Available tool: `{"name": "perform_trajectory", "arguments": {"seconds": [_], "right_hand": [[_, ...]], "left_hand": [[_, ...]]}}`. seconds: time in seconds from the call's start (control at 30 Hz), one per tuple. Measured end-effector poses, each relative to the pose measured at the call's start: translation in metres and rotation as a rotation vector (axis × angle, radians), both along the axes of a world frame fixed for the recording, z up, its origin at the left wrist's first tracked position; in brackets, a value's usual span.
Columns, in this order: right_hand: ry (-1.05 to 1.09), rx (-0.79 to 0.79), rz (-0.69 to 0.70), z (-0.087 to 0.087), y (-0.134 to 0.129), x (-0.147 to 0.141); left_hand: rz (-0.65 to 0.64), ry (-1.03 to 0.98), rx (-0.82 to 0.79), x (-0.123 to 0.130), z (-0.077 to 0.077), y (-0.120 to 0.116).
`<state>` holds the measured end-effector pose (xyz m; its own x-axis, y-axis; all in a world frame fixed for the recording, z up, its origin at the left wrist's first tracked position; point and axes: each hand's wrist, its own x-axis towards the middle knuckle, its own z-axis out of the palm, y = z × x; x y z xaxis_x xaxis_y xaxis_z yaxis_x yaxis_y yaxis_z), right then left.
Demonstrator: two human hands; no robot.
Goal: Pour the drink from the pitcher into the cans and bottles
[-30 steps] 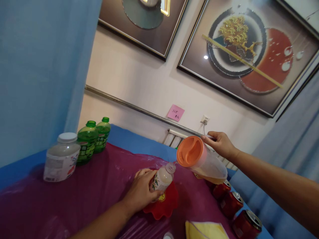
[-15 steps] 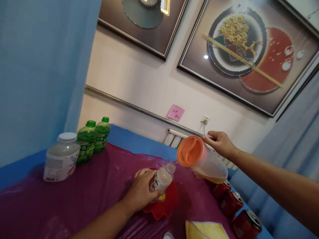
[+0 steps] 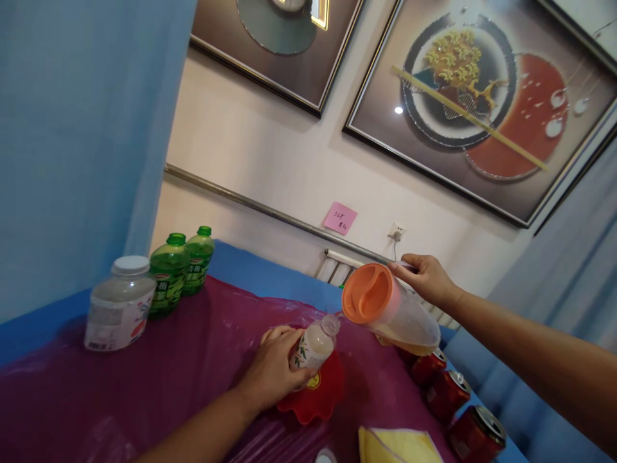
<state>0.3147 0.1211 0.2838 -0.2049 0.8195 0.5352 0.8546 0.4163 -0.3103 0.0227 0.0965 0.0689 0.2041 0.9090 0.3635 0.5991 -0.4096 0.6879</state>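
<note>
My left hand (image 3: 277, 366) is wrapped round a small clear bottle (image 3: 315, 347) with a floral label and an uncapped mouth, tilted to the right over a scalloped red dish (image 3: 321, 392). On the right, my right hand (image 3: 427, 278) grips the handle of a translucent pitcher (image 3: 405, 318) with an orange lid (image 3: 367, 293). The pitcher is tipped leftward, its lid close to the bottle's mouth. Some pale brownish liquid lies along the pitcher's lower side, and cloudy contents show in the bottle.
A white-capped clear jar (image 3: 119, 305) and two green bottles (image 3: 168, 275) (image 3: 197, 260) stand at the left. Several red cans (image 3: 477, 434) line the right edge. A folded yellow cloth (image 3: 398, 447) lies at the front of the purple table cover (image 3: 193, 386).
</note>
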Motion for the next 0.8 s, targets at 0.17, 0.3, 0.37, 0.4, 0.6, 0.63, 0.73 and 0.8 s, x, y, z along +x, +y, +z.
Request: {"name": "perform_trajectory", "arguments": {"seconds": [0.17, 0.3, 0.37, 0.4, 0.6, 0.63, 0.73, 0.8], "right_hand": [[0.006, -0.010, -0.004, -0.0017, 0.0003, 0.0002], [0.019, -0.017, -0.006, -0.0020, 0.0001, -0.0003], [0.014, -0.012, -0.006, -0.0013, -0.0003, -0.0009], [0.008, -0.007, -0.006, -0.0008, -0.0006, -0.0012], [0.000, 0.005, -0.004, 0.0004, -0.0011, -0.0018], [0.004, 0.003, -0.003, 0.0002, -0.0010, -0.0019], [0.009, 0.004, -0.005, -0.0006, -0.0003, -0.0023], [0.010, 0.001, -0.007, -0.0011, 0.0001, -0.0023]], "left_hand": [[-0.017, 0.006, 0.006, 0.0001, 0.0005, -0.0002], [-0.013, 0.011, 0.005, 0.0004, -0.0006, 0.0004], [-0.014, 0.005, 0.001, 0.0006, -0.0011, 0.0006], [-0.014, 0.003, -0.001, 0.0006, -0.0012, 0.0007], [-0.017, 0.010, 0.004, 0.0006, 0.0009, -0.0005], [-0.017, 0.009, 0.002, 0.0007, 0.0014, -0.0009], [-0.007, 0.007, -0.003, 0.0010, 0.0017, -0.0012], [-0.002, 0.004, -0.002, 0.0012, 0.0009, -0.0008]]}}
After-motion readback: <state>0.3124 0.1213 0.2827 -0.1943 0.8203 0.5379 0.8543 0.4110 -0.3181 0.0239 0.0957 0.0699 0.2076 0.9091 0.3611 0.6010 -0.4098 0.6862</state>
